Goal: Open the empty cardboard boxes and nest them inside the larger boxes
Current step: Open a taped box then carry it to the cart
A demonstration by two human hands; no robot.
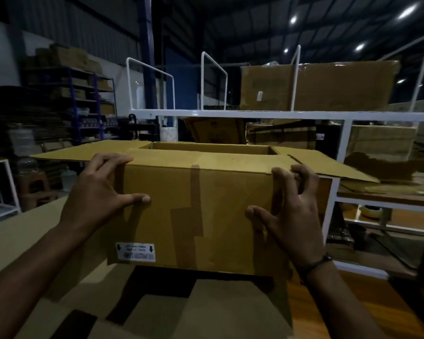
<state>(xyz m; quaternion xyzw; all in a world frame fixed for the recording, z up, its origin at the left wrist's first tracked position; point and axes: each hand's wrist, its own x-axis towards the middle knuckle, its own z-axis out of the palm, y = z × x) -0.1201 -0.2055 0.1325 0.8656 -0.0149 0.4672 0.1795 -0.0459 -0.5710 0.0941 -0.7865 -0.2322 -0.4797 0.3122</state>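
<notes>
while left hand (103, 189) and right hand (289, 211) grip it, the box (196, 204) sits between them

A person's left hand (101, 192) and right hand (291, 216) grip the two near corners of an open cardboard box (198, 204), thumbs pressed on its near face, its flaps spread outward. A white label (135, 252) sits at that face's lower left corner. Behind stands a white rack (255, 115) bearing a large box (328, 86).
</notes>
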